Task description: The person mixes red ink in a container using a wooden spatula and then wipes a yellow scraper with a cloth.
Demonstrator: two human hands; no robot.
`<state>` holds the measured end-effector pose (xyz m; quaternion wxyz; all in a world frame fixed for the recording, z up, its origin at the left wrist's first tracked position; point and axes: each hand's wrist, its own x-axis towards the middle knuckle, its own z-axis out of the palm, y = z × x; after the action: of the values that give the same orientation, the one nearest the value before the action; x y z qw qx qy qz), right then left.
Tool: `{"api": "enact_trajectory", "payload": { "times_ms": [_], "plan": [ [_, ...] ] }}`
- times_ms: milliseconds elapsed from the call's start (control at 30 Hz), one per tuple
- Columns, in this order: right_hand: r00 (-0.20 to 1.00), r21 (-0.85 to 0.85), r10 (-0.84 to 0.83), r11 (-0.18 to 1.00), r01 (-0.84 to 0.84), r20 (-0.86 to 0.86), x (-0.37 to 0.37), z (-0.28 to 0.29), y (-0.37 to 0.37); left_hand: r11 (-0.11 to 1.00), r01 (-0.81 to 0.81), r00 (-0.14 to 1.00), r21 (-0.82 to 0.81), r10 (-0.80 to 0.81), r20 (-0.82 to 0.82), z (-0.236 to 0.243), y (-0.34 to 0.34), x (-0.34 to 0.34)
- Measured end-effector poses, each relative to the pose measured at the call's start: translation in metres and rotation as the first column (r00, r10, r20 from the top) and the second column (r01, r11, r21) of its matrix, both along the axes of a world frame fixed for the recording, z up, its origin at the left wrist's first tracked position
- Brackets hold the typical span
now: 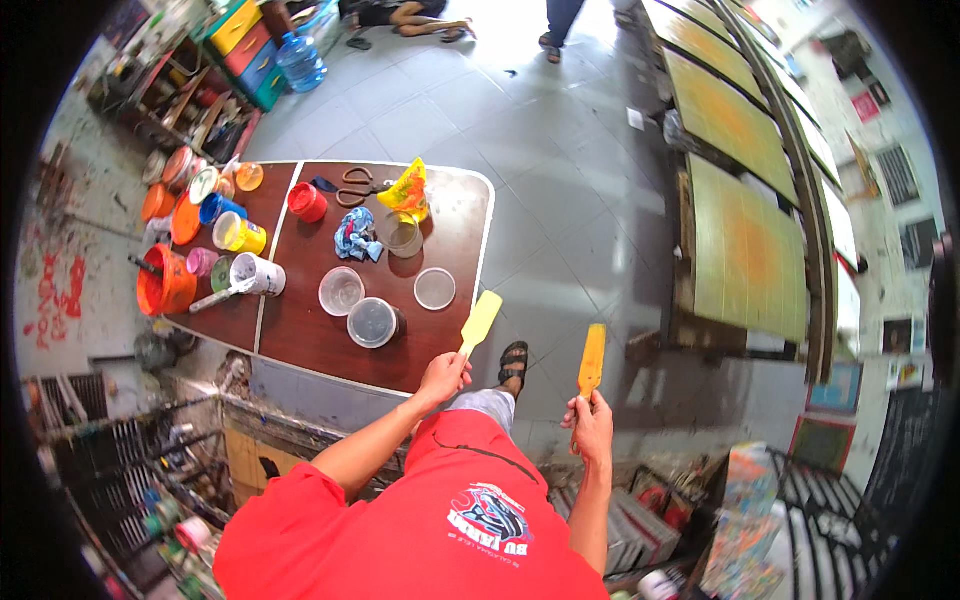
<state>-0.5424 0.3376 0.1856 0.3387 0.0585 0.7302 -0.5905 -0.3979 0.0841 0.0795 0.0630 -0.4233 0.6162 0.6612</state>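
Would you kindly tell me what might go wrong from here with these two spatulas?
The right hand holds the orange spatula out over the floor, so any wet paint on it might drip there or onto the sandal. The left hand holds the pale spatula near the edge of the table; a careless swing to the left might knock the dark tub.

A translucent blue water jug (301, 64) beside a multicoloured drawer unit (248, 52) on grey tiled floor (545, 215)
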Motion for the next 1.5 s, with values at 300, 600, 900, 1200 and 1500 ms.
{"api": "enact_trajectory", "payload": {
  "times_ms": [300, 600, 900, 1200, 1500],
  "plan": [
    [0.898, 0.326, 0.415, 0.877, -0.353, -0.144, -0.188, 0.009, -0.030, 0.985, -0.172, 0.984, -0.033, 0.170, -0.059, 0.021, -0.021, -0.121],
    [0.778, 0.394, 0.624, 0.734, -0.553, -0.071, -0.348, -0.020, -0.160, 0.718, -0.665, 0.735, -0.204, 0.582, -0.346, 0.091, -0.082, -0.218],
    [0.591, 0.353, 0.778, 0.626, -0.696, -0.214, -0.577, -0.033, -0.379, -0.383, -0.888, -0.443, 0.252, 0.572, -0.691, 0.151, -0.225, -0.280],
    [0.238, 0.352, 0.919, 0.345, -0.870, -0.313, -0.632, 0.024, -0.647, -0.579, -0.300, -0.907, 0.758, 0.419, -0.039, 0.081, -0.323, -0.187],
    [-0.199, 0.411, 0.974, -0.139, -0.901, -0.107, -0.534, 0.006, -0.835, -0.882, -0.208, -0.974, 0.423, 0.225, -0.011, -0.054, -0.388, -0.136]
  ]
}}
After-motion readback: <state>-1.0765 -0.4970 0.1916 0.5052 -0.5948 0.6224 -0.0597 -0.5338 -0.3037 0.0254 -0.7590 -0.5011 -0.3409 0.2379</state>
